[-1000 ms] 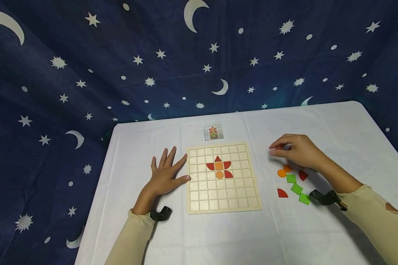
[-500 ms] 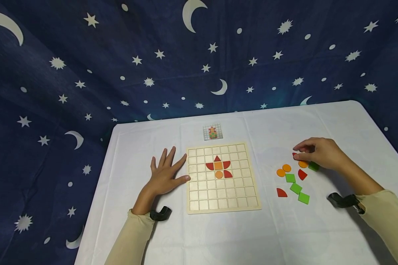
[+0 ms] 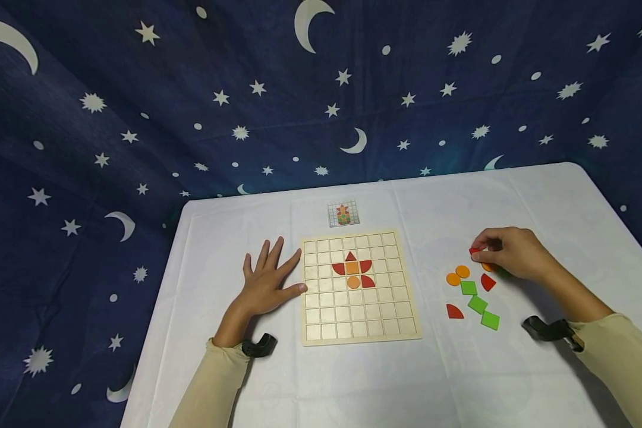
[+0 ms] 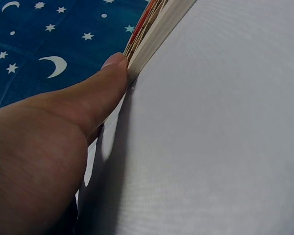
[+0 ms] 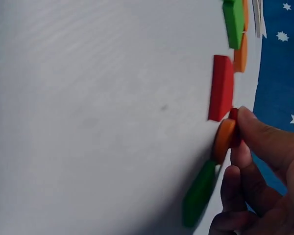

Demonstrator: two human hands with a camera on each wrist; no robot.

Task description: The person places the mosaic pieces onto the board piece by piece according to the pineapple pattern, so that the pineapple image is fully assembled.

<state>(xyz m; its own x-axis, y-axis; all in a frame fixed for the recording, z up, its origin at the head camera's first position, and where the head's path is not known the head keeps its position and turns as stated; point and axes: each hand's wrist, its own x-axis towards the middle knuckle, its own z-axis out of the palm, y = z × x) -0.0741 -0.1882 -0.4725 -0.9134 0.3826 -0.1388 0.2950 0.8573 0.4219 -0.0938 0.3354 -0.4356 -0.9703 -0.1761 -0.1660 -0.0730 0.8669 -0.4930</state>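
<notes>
A square wooden grid board (image 3: 321,333) lies mid-table. Near its upper middle are a red triangle tile (image 3: 351,257), red quarter-circle tiles (image 3: 368,282), an orange square tile (image 3: 352,267) and an orange round tile (image 3: 353,282). My left hand (image 3: 269,285) rests with fingers spread at the board's left side; in the left wrist view its thumb (image 4: 105,81) touches the board's edge. Between thumb and fingertips my right hand (image 3: 515,252) pinches a red tile (image 5: 234,128), its shape mostly covered. An orange round tile (image 5: 225,139) lies directly beside that tile.
Right of the board lie loose tiles: orange rounds (image 3: 453,279), green squares (image 3: 478,305) and red quarter-circles (image 3: 455,311). A dark green tile (image 5: 198,196) sits below the right hand. Behind the board stands a small pattern card (image 3: 343,213). A starry cloth (image 3: 278,148) hangs beyond the table.
My right hand has moved right, over the loose tiles, then dipped slightly nearer, with a red tile at its fingertips. My left hand has stayed in place.
</notes>
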